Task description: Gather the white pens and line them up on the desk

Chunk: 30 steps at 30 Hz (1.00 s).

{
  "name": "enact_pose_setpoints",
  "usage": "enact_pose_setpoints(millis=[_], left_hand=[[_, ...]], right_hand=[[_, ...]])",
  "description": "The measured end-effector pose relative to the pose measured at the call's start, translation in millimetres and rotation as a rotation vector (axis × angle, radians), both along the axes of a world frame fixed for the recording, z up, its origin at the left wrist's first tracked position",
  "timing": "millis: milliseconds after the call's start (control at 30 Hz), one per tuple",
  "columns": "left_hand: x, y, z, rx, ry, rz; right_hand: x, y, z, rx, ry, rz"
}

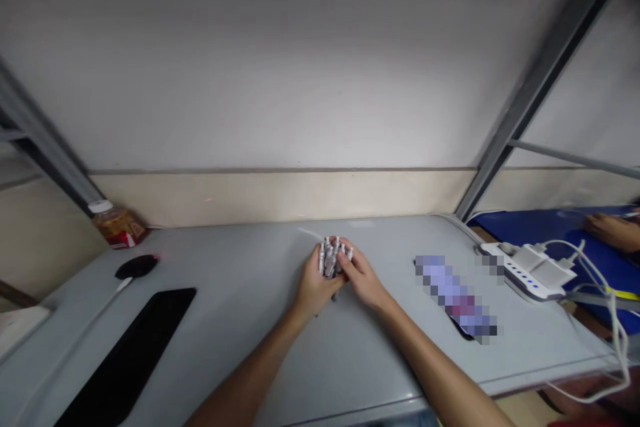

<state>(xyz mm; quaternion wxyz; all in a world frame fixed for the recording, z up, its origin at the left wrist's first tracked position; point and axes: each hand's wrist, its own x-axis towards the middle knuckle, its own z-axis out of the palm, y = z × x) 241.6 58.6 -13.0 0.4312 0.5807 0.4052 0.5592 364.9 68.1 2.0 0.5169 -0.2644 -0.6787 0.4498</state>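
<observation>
Both hands meet at the middle of the grey surface (280,320), cupped around one bundle of small white and grey stick-like pieces (333,257) that stand upright between them; they look like short pens or connectors, though the view is too small to say which. Left hand (314,288) wraps the bundle from its side with fingers curled closed about the lower part. Right hand (361,277) presses in from the other side, fingers bent over the tops, so the pieces are held tight from both directions. The bundle stands on or just above the surface, near the far edge by the wall.

Judging by how things lie, the gathering seems largely done: no loose pieces of that kind show anywhere else on the surface, and the tips stand at slightly uneven heights, so squaring them up appears to be what is left.

Off to the left lie a black mouse (136,267) with a white cable, a long dark pad (131,353) and a capped bottle (116,224). To the right sits a white power strip (526,273) with plugs and cords, and another person's hand (613,229) rests on a blue surface (540,227) beyond it.
</observation>
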Motion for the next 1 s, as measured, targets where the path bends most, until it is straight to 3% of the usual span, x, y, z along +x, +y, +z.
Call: enact_pose_setpoints(millis=[267,433,500,633,700,833,1000], left_hand=[[-6,3,3.9,-0.032,-0.044,0.066],[-17,9,2.0,-0.226,-0.054,0.014],[-24,12,0.2,-0.267,0.035,0.025],[-39,18,1.4,-0.169,0.338,0.168],[-45,19,3.6,-0.159,0.587,0.208],[-47,19,1.0,-0.214,1.043,0.429],[-45,19,-10.9,-0.162,1.119,0.518]], right_hand=[[-4,3,2.1,-0.045,-0.033,-0.079],[-3,10,-1.2,-0.288,-0.032,-0.1],[-3,13,-5.3,-0.387,-0.021,-0.136],[-3,19,-15.0,-0.524,0.024,-0.147],[-2,21,-17.9,-0.536,0.025,-0.157],[-1,24,-19.3,-0.478,0.016,-0.207],[0,25,-21.8,-0.428,-0.005,-0.201]])
